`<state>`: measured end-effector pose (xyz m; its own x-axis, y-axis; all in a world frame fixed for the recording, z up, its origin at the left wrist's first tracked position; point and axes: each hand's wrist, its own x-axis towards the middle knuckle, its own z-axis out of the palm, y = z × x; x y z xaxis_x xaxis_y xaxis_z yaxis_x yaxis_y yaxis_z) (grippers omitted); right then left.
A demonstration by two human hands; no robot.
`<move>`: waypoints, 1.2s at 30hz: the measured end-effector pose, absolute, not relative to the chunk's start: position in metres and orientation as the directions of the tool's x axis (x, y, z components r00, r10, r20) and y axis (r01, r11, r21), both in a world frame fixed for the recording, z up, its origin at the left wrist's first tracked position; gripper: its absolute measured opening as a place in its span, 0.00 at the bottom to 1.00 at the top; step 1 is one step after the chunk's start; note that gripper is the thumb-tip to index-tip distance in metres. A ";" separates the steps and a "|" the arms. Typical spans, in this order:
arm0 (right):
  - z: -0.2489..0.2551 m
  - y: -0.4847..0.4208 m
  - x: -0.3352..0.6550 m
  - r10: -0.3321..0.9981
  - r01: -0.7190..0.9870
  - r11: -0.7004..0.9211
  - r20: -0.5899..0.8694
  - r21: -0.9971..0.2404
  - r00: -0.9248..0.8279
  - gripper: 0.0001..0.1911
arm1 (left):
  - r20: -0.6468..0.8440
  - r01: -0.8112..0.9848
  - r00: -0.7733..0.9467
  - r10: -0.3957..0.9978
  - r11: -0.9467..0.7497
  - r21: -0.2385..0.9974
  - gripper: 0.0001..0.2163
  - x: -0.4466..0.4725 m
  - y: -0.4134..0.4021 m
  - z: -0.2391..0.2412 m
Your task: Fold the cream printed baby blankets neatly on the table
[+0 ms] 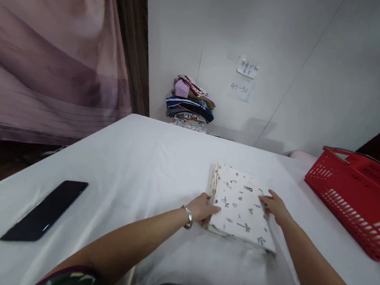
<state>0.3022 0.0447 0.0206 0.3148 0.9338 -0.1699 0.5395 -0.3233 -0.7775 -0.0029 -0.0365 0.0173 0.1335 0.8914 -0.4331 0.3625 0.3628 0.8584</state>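
Note:
A folded white cloth with small grey prints (238,204) lies on the white-covered table (145,165). My left hand (203,207), with a silver bracelet on its wrist, grips the cloth's left edge, thumb on top. My right hand (274,205) rests on the cloth's right edge, fingers curled over it. Both arms reach forward from the bottom of the view.
A black phone (46,210) lies flat on the table at the left. A red plastic basket (359,200) stands at the right edge. A stack of folded colourful clothes (190,103) sits at the far end against the white wall, below paper notes (247,68). Pink curtain at left.

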 end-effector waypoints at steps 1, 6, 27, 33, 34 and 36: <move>0.023 0.045 0.301 0.946 0.595 -0.272 -0.094 -0.756 0.312 0.37 | -0.429 0.376 0.130 0.894 0.356 0.855 0.36 -0.003 -0.039 0.015; 0.044 0.044 0.251 0.984 0.710 0.081 0.172 -0.699 0.057 0.16 | -0.275 0.536 0.026 0.961 0.219 0.815 0.26 -0.010 -0.023 0.014; 0.031 0.093 0.132 0.988 0.731 -0.110 -0.157 -0.673 0.003 0.09 | -0.043 0.430 -0.072 0.997 0.070 0.900 0.22 0.018 0.107 0.002; 0.027 0.088 0.125 0.976 0.552 -0.175 -0.217 -0.815 -0.011 0.09 | 0.011 0.483 -0.021 1.000 0.000 0.876 0.15 0.012 0.111 0.003; 0.027 0.087 0.125 0.973 0.528 -0.185 -0.232 -0.829 -0.023 0.08 | 0.014 0.492 -0.030 0.999 0.002 0.871 0.15 0.010 0.110 0.003; 0.026 0.087 0.126 0.966 0.487 -0.203 -0.256 -0.849 -0.043 0.10 | 0.015 0.501 -0.049 0.999 0.012 0.865 0.15 0.006 0.109 0.004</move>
